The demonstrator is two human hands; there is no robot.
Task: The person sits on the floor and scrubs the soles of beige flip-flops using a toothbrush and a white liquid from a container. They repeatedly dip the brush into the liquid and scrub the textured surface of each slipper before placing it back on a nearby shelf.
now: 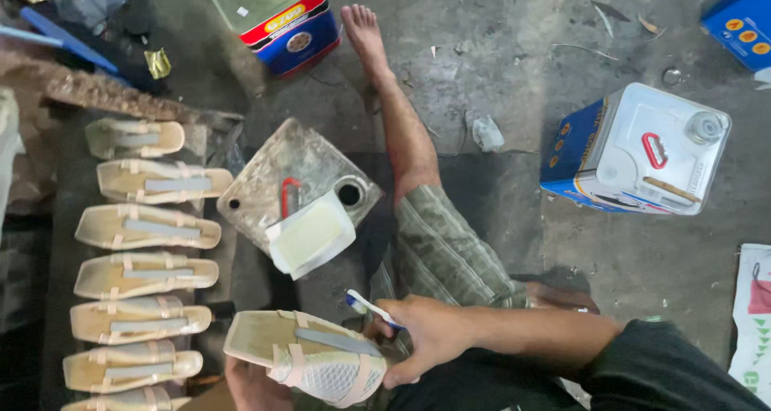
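From the head view, your right hand (430,331) grips a white-and-blue toothbrush-shaped brush (371,307) over the beige flat sandal sole with mesh straps (309,363). Your left hand (253,385) supports that sole from beneath, its grip mostly hidden. Just beyond lies a white open tub of glue (312,234) on a dirty metal can (281,166).

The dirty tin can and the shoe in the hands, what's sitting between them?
In the head view, a small white tub of pale glue leans on the dirty tin can, just above the held shoe.
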